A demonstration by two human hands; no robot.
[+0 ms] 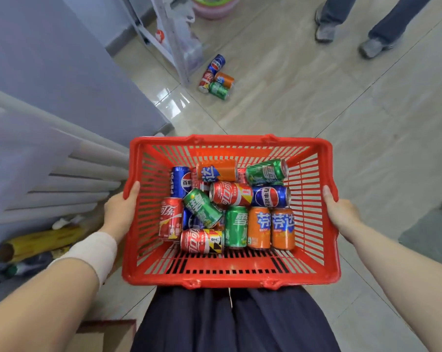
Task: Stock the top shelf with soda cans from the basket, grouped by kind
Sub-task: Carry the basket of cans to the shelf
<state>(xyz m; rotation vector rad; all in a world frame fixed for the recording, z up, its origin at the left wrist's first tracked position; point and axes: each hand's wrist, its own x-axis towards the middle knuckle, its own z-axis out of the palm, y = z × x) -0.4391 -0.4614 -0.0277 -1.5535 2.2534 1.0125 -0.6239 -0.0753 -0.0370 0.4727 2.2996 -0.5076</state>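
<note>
I hold a red plastic basket (230,274) in front of my body, above the floor. My left hand (121,208) grips its left rim and my right hand (339,209) grips its right rim. Inside lie several soda cans in a jumble: red cola cans (171,219), blue Pepsi cans (180,182), green Sprite cans (236,226) and orange Fanta cans (282,228). Most lie on their sides. A white band wraps my left wrist. No stocked top shelf is in view.
Several more cans (216,78) lie on the tiled floor ahead, by the foot of a white rack (164,39). A grey cabinet (49,59) and white tubes (70,179) stand on the left. Another person's legs (354,24) are at the top right. Stacked basins (212,6) sit at the top.
</note>
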